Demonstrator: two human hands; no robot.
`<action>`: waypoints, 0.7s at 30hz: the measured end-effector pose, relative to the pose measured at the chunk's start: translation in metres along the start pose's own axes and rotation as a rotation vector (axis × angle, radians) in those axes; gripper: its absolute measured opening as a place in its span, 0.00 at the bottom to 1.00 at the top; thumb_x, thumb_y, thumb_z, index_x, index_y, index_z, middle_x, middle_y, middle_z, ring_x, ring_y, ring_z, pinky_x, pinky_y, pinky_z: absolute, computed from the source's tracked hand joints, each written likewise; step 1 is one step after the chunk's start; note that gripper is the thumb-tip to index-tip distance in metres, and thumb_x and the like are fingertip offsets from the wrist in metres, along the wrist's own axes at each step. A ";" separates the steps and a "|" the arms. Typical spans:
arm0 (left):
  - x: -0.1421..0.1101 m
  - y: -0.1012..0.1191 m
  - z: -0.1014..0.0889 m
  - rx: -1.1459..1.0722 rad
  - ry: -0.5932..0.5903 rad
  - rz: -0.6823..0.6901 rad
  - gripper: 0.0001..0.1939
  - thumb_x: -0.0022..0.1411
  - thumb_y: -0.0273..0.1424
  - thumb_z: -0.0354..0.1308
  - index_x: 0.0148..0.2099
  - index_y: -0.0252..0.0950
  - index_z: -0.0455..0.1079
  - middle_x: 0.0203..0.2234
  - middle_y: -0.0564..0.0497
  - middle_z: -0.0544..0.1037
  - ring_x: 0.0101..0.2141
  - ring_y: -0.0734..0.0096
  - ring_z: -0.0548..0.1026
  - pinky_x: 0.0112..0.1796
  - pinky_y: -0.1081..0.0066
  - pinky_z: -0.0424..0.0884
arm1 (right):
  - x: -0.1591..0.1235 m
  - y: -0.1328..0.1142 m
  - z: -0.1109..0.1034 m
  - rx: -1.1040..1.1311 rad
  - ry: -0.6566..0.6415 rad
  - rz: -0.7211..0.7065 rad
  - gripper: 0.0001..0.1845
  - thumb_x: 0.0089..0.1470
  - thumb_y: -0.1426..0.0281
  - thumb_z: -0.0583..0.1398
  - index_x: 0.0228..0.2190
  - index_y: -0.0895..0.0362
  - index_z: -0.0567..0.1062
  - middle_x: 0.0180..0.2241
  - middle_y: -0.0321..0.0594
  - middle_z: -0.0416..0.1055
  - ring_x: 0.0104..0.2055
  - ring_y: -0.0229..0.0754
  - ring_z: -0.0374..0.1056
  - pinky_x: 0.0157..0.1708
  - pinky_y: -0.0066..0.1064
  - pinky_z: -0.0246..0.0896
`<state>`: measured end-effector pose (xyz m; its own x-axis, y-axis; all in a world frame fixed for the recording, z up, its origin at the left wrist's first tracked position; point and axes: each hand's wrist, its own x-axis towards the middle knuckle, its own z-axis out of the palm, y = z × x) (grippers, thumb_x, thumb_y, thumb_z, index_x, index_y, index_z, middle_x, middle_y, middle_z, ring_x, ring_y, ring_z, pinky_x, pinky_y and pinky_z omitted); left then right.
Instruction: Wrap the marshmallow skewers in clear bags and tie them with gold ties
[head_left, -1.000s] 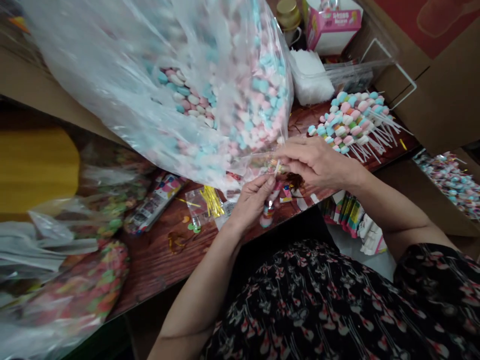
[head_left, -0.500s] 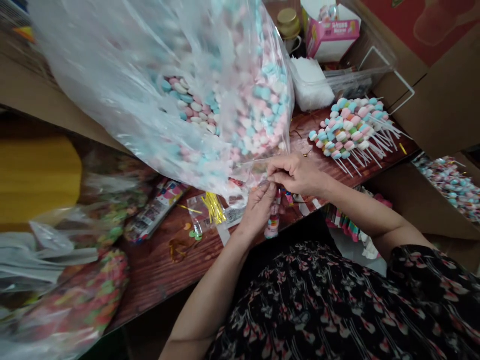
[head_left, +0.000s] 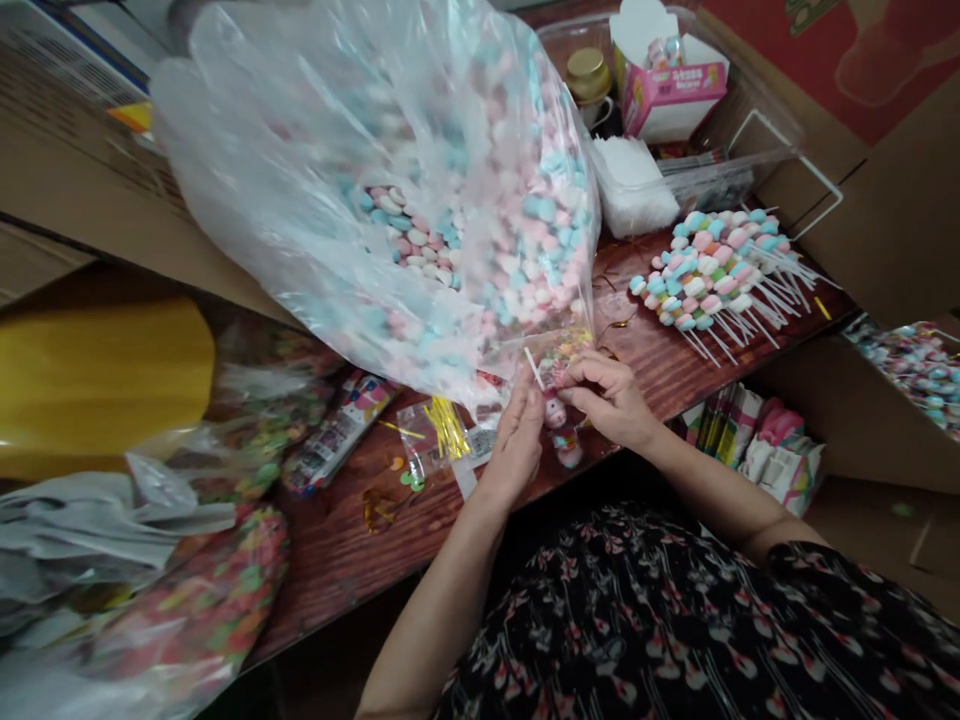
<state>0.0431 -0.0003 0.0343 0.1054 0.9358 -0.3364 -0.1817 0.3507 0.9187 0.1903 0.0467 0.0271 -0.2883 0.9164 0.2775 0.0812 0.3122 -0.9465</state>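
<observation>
Between my hands is a wrapped marshmallow lollipop [head_left: 568,450] in a clear bag, its candy end hanging down and its white stick [head_left: 534,368] pointing up and away. My left hand [head_left: 517,440] holds it at the stick, fingers fairly straight and pressed together. My right hand [head_left: 609,400] pinches the gathered neck of the wrapper from the other side; whether a tie is in those fingers is too small to tell. Just beyond lies a big clear bag of pastel marshmallows [head_left: 427,240]. Gold twist ties [head_left: 448,428] lie left of my left hand.
Several unwrapped marshmallow sticks [head_left: 712,270] are piled on the right of the wooden table [head_left: 337,560]. Behind them stand a white stack of small bags [head_left: 634,185] and a plastic bin [head_left: 765,130]. Bags of gummy candy [head_left: 217,590] sit at left; a carton of wrapped candy [head_left: 915,370] is at right.
My fingers have shifted apart slightly at the lollipop's neck, and its white stick now shows. The right hand has lowered a little. The whole view has shifted slightly.
</observation>
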 end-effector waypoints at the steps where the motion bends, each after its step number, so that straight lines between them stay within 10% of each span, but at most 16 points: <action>1: -0.003 -0.002 -0.001 -0.072 -0.013 -0.005 0.29 0.59 0.54 0.56 0.56 0.43 0.66 0.31 0.53 0.75 0.32 0.73 0.73 0.31 0.74 0.69 | 0.002 -0.002 0.000 -0.014 0.011 -0.007 0.07 0.53 0.69 0.61 0.25 0.56 0.72 0.27 0.34 0.67 0.33 0.37 0.64 0.37 0.31 0.60; 6: -0.012 -0.013 0.000 -0.236 0.043 0.021 0.18 0.54 0.47 0.66 0.34 0.37 0.70 0.30 0.52 0.75 0.33 0.72 0.74 0.35 0.72 0.70 | -0.002 -0.008 0.008 -0.092 0.055 -0.081 0.07 0.55 0.71 0.58 0.25 0.56 0.69 0.28 0.34 0.66 0.33 0.37 0.64 0.37 0.31 0.60; 21: -0.008 -0.019 -0.019 0.003 0.071 0.207 0.14 0.59 0.43 0.62 0.33 0.35 0.72 0.26 0.55 0.71 0.28 0.76 0.68 0.32 0.77 0.67 | -0.010 -0.008 0.043 -0.101 0.226 -0.227 0.06 0.57 0.74 0.57 0.28 0.55 0.68 0.29 0.36 0.64 0.34 0.38 0.64 0.35 0.31 0.62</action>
<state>0.0271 -0.0141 0.0160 -0.0027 0.9880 -0.1543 -0.1893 0.1510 0.9703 0.1512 0.0245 0.0251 -0.0923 0.8497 0.5192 0.1364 0.5273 -0.8387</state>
